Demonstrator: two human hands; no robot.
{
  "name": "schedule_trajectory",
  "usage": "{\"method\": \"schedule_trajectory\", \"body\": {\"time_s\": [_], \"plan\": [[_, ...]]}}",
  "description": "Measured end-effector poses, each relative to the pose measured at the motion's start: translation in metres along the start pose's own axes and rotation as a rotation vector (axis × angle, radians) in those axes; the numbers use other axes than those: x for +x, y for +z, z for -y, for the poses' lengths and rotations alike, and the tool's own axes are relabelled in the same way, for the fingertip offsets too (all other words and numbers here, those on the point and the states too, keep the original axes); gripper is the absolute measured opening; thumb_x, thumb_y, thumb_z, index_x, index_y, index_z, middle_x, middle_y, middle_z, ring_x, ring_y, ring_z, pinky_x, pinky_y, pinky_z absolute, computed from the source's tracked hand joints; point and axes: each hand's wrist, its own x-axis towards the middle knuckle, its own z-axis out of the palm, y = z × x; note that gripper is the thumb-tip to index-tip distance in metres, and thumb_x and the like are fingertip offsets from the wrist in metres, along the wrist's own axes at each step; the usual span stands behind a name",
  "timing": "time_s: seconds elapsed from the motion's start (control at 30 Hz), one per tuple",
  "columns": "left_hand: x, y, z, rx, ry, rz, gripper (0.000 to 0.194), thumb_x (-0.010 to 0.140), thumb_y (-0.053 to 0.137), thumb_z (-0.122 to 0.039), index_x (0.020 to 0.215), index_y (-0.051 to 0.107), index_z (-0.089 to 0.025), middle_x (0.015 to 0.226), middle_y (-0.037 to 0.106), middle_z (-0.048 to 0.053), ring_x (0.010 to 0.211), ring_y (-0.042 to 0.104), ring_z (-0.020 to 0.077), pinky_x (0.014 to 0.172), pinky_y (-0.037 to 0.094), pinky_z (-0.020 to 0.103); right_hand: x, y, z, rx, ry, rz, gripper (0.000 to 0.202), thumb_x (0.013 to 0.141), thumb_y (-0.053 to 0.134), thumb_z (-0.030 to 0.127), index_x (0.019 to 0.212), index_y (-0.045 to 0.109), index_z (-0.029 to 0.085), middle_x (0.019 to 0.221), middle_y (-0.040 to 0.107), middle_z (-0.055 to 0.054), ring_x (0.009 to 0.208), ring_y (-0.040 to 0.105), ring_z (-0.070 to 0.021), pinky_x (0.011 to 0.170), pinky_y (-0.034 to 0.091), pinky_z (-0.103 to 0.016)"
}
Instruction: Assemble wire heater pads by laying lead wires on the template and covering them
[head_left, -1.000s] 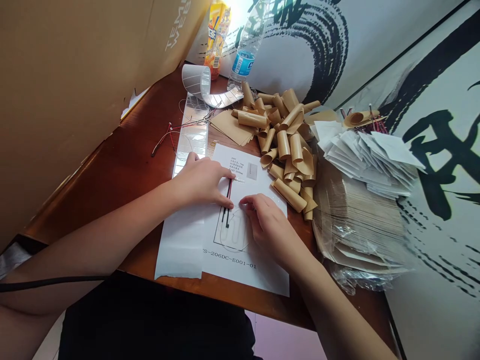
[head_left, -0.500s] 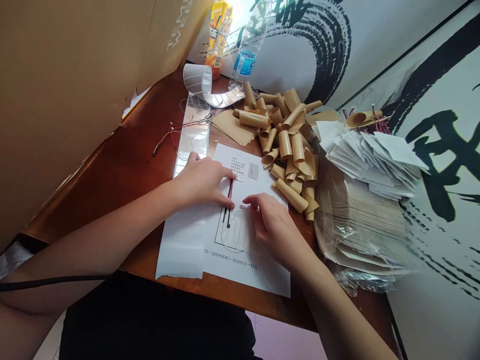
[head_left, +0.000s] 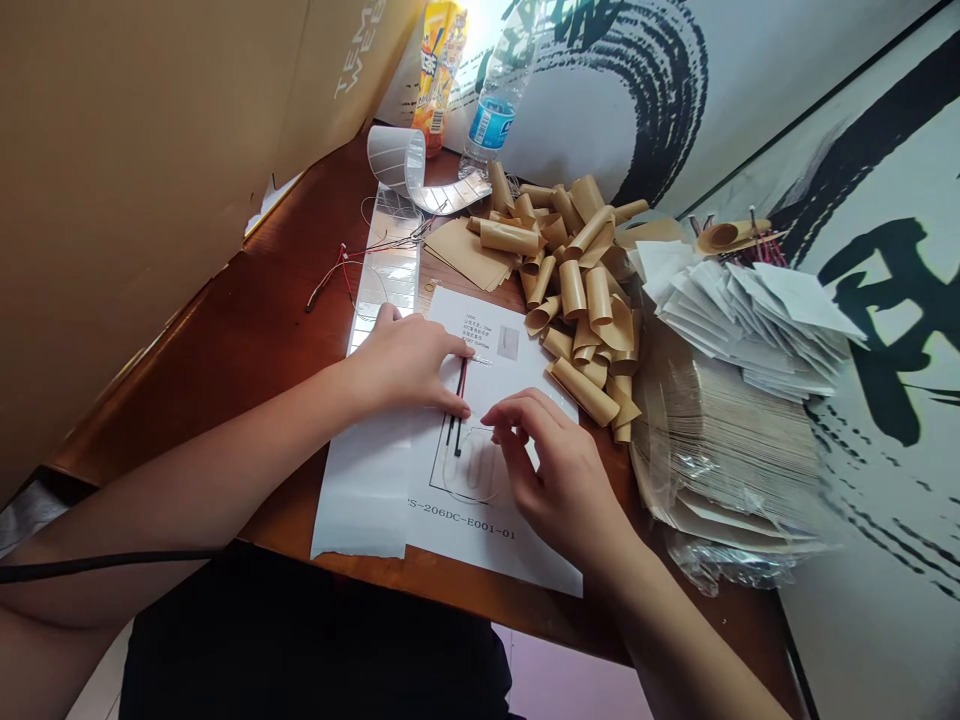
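Note:
A printed white sheet (head_left: pixel 540 565) with a line drawing and large lettering lies on the table. Over it rests my left hand (head_left: pixel 401 365), thumb and index finger spread apart and pressing at a pair of red and black wires (head_left: pixel 461 380). The wires' dark lower ends reach onto the drawing. A thin pale wire (head_left: pixel 448 470) curves over the drawn outline towards my right hand (head_left: pixel 551 460). That hand is raised slightly over the sheet's right side, its thumb and index finger pinched together at the pale wire.
Behind the sheet is a heap of rolled brown paper pieces (head_left: pixel 574 290). A silver label strip (head_left: pixel 386 270) runs under my left hand, with loose wires (head_left: pixel 345 260) beside it. Bagged paper stacks (head_left: pixel 735 430) stand right. Two bottles (head_left: pixel 491 125) stand at the back; a large carton (head_left: pixel 150 200) is left.
My right hand has lifted slightly and its fingers have bent more, opening a gap between thumb and palm. My left hand stays in place on the wires.

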Motion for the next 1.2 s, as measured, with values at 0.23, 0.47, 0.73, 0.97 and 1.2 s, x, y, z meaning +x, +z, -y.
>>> {"method": "schedule_trajectory", "body": {"time_s": [0.23, 0.47, 0.73, 0.97, 1.2], "plan": [[0.0002, 0.0000, -0.0003, 0.014, 0.003, -0.002, 0.069, 0.069, 0.073, -0.068, 0.127, 0.068, -0.031, 0.103, 0.075, 0.008, 0.106, 0.062, 0.0329, 0.094, 0.028, 0.045, 0.0005, -0.0046, 0.0037, 0.285, 0.200, 0.077, 0.018, 0.084, 0.051, 0.013, 0.096, 0.061, 0.021, 0.087, 0.061, -0.002, 0.075, 0.057, -0.0145, 0.069, 0.049, -0.029], [0.0005, 0.0014, 0.0009, 0.014, 0.003, -0.003, 0.070, 0.069, 0.073, -0.069, 0.128, 0.068, -0.032, 0.105, 0.074, 0.008, 0.108, 0.061, 0.0330, 0.095, 0.028, 0.046, 0.0000, -0.0022, 0.0015, 0.359, 0.394, 0.123, 0.014, 0.084, 0.064, 0.028, 0.096, 0.062, 0.021, 0.090, 0.063, -0.002, 0.061, 0.053, -0.0108, 0.056, 0.044, -0.027], [0.0001, 0.0002, 0.0004, 0.013, 0.006, -0.001, 0.070, 0.068, 0.074, -0.070, 0.127, 0.068, -0.032, 0.106, 0.075, 0.007, 0.107, 0.061, 0.0333, 0.094, 0.028, 0.045, -0.0025, -0.0008, -0.0033, -0.119, 0.225, -0.031, 0.017, 0.088, 0.062, 0.021, 0.103, 0.069, 0.017, 0.090, 0.065, -0.004, 0.052, 0.049, -0.0088, 0.057, 0.045, -0.028], [-0.0001, -0.0004, 0.0000, 0.016, 0.003, 0.002, 0.070, 0.068, 0.073, -0.070, 0.127, 0.068, -0.033, 0.105, 0.075, 0.007, 0.107, 0.062, 0.0324, 0.093, 0.029, 0.046, -0.0058, 0.0009, -0.0017, -0.266, 0.125, -0.040, 0.014, 0.090, 0.061, 0.019, 0.098, 0.073, 0.016, 0.081, 0.067, -0.005, 0.057, 0.054, -0.0133, 0.058, 0.045, -0.028], [0.0008, 0.0007, 0.0012, 0.013, 0.002, -0.003, 0.072, 0.067, 0.074, -0.071, 0.128, 0.068, -0.033, 0.105, 0.075, 0.007, 0.107, 0.061, 0.0326, 0.095, 0.029, 0.046, -0.0051, 0.0047, -0.0031, -0.269, 0.107, -0.026, 0.013, 0.088, 0.062, 0.015, 0.084, 0.075, 0.015, 0.073, 0.059, -0.003, 0.059, 0.057, -0.0129, 0.057, 0.043, -0.026]]}}
